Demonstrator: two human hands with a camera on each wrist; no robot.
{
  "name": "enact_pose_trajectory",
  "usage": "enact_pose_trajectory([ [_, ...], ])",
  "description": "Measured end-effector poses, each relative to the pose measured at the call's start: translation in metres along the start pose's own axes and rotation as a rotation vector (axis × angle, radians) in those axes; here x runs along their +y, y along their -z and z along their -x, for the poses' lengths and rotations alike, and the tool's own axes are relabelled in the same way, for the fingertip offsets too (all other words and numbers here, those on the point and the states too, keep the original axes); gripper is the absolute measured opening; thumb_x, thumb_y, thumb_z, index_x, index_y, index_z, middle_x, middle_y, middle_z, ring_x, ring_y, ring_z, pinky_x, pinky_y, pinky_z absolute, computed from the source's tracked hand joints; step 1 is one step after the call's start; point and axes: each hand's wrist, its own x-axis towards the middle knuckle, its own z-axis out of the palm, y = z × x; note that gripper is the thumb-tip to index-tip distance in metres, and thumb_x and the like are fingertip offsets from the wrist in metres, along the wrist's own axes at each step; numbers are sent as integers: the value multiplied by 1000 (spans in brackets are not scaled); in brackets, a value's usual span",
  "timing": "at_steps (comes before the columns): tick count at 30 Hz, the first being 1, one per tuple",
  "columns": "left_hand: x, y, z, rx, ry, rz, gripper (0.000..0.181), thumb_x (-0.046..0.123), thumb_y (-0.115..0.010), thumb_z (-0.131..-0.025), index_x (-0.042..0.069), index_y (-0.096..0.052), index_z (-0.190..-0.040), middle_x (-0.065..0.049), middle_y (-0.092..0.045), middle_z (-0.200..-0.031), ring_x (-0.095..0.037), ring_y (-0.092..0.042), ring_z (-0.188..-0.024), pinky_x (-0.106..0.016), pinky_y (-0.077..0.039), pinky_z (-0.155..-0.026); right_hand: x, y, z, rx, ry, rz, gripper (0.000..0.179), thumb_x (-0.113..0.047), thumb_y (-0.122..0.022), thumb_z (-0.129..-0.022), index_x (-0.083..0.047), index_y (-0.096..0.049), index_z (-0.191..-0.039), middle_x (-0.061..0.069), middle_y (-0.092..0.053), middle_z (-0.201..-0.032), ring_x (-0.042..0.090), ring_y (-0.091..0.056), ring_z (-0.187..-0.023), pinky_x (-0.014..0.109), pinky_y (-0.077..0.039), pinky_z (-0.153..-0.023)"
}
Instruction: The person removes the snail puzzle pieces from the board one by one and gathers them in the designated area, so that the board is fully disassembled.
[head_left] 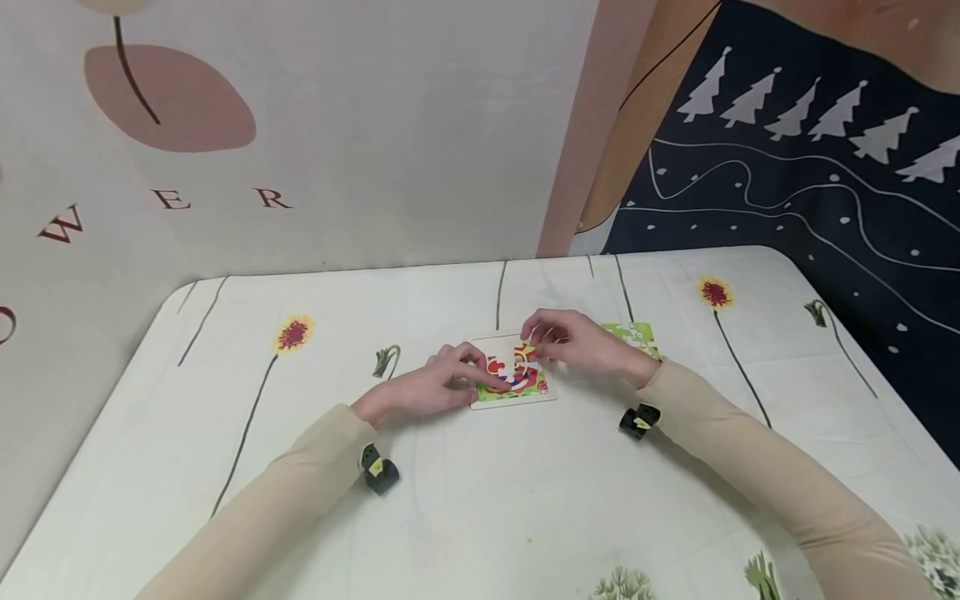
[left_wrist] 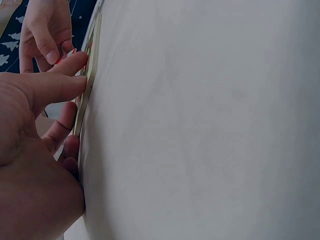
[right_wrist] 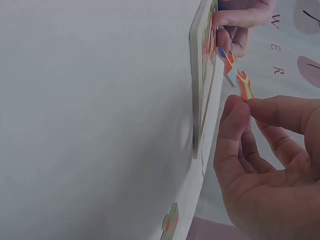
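Note:
A small jigsaw puzzle board (head_left: 517,403) with a pale rim lies on the table, partly filled with red, green and blue pieces. My left hand (head_left: 438,382) lies at its left side, the index finger stretched over the pieces and touching them. In the left wrist view the thumb (left_wrist: 65,87) is at the board's edge. Above the board's right part, my right hand (head_left: 581,342) pinches a jigsaw piece (right_wrist: 230,67) between thumb and index finger. That piece is red, yellow and blue, and it is held tilted up from the board in the right wrist view.
Several green jigsaw pieces (head_left: 633,335) lie right of the board, partly behind the right wrist. A white flower-print cloth (head_left: 480,517) covers the table. Behind it hang a pale printed curtain (head_left: 420,150) and a dark one with white trees (head_left: 787,192).

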Motion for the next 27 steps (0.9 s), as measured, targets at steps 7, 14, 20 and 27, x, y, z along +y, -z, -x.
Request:
enact_pose_trajectory([
  [7,-1,0,0,4,0,-2,37,9,-58,-95,28,-72,-123,-1,-46,-118,-21,-35,-102,-35,-28,-89,7,7,6,8,-18,-13,24,2,-55,-94,-4,-64,-116,15,-64,-106,21,-61,-86,28,-50,-75],
  [14,-1,0,0,5,-2,5,38,8,-58,-94,27,-72,-123,-1,-46,-118,-21,-35,-101,-35,-28,-88,14,13,13,24,-16,-33,25,5,-56,-92,-2,-64,-115,16,-64,-103,22,-60,-82,26,-50,-71],
  [20,-2,0,0,5,-13,10,37,7,-58,-94,26,-72,-123,-1,-46,-117,-21,-34,-101,-35,-27,-89,16,17,18,34,-42,-18,24,4,-56,-93,-2,-64,-115,16,-64,-104,22,-60,-82,27,-51,-72],
  [27,-1,0,1,6,-13,10,37,6,-59,-94,25,-72,-124,-1,-46,-117,-21,-34,-102,-36,-27,-90,20,22,25,43,-56,-15,23,4,-56,-93,-1,-63,-115,17,-63,-103,21,-60,-83,26,-51,-72],
])
